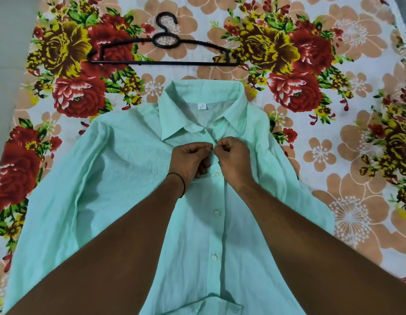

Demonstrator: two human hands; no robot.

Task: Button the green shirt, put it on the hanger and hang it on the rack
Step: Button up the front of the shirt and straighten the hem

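Green shirt (pixel 129 178) laid flat, front up, on floral bedsheet (pixel 333 155); collar (pixel 174 114) away from the person, sleeves spread to either side; white label (pixel 202 106) shows inside the neck.

Left hand (pixel 190 160) and right hand (pixel 233 160) meet at the placket just below the collar; both have fingers curled tight, fingertips (pixel 208 148) of the two hands nearly touching, pinching the shirt's front edges between them; the button there is hidden under the fingers, cannot tell if it is through its hole.

Below the hands, three buttons (pixel 216 213) in line down the placket, front edges lying together.

Black band (pixel 182 185) on the left wrist.

Black hanger (pixel 163 63) lies flat on the sheet beyond the collar, well apart from both hands, hook pointing away.
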